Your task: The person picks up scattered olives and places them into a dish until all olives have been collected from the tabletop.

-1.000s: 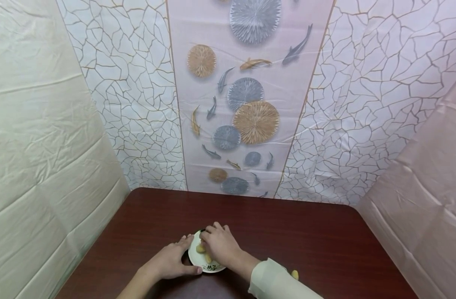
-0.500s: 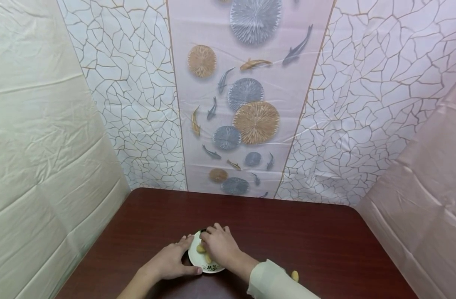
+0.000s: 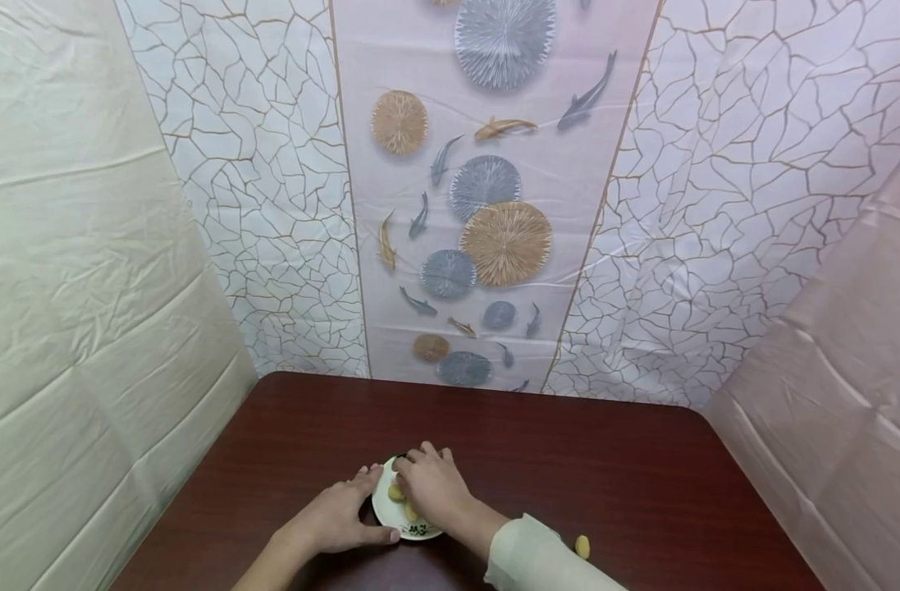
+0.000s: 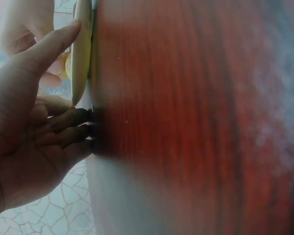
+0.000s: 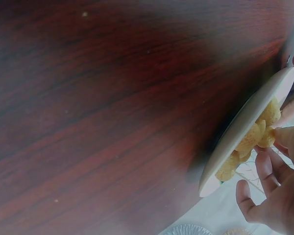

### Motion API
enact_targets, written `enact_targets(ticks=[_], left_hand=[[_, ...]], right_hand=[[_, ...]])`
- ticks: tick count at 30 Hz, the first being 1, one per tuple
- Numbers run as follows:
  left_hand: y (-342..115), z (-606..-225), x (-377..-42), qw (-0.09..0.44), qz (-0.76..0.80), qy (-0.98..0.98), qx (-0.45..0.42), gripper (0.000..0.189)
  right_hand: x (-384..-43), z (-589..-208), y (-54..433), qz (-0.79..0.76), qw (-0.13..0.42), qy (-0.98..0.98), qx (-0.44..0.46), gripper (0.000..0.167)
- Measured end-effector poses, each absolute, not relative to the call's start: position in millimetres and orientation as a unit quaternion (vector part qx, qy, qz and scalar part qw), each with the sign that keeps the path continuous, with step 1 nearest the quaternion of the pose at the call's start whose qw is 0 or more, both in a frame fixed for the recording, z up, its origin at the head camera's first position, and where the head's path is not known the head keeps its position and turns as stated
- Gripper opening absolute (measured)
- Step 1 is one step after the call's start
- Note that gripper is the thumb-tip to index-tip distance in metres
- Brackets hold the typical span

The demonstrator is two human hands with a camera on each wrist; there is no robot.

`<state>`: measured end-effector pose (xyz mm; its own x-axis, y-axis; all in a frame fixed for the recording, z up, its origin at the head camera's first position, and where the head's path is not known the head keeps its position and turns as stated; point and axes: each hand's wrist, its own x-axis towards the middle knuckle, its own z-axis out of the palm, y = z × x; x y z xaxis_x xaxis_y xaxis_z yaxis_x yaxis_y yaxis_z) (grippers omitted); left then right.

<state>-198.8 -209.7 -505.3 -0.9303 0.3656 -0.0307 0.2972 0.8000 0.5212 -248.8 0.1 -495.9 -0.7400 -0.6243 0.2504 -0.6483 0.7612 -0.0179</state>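
Observation:
A small white plate with a dark floral mark on its rim holds several small, yellow, speckled oval pieces. At its left side my left hand rests spread, thumb on the near rim and fingers along the far left edge. In the left wrist view the thumb touches the plate's rim, and the other fingertips reach down beside it. My right hand reaches over the plate; in the right wrist view its thumb and fingers pinch a yellow piece among the others. The head view hides that pinch.
One more yellow oval piece lies on the dark red-brown table, just beyond the right sleeve. Patterned cloth hangs behind the table's far edge, with plain cloth at both sides.
Both hands stay nearly where they were at the plate. The right forearm has shifted slightly left, so more of the piece on the table shows.

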Motion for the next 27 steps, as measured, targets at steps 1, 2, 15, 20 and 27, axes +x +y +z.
enact_targets(ticks=[1, 2, 15, 20, 27], left_hand=[[-210, -505, -199, 0.065, 0.264, 0.946, 0.175, 0.120], [-209, -505, -199, 0.065, 0.263, 0.946, 0.176, 0.120], [-208, -501, -199, 0.074, 0.260, 0.948, 0.170, 0.121], [-209, -501, -200, 0.082, 0.259, 0.948, 0.167, 0.122], [-209, -502, -200, 0.089, 0.258, 0.950, 0.155, 0.122]], right_hand=[[-249, -496, 0, 0.049, 0.113, -0.933, 0.339, 0.018], [-249, -497, 0, 0.046, 0.110, -0.934, 0.336, 0.019], [-244, -491, 11, 0.051, 0.109, -0.933, 0.340, 0.029], [-240, -488, 16, 0.059, 0.102, -0.929, 0.351, 0.033], [-238, -493, 27, 0.086, 0.130, -0.909, 0.386, 0.034]])
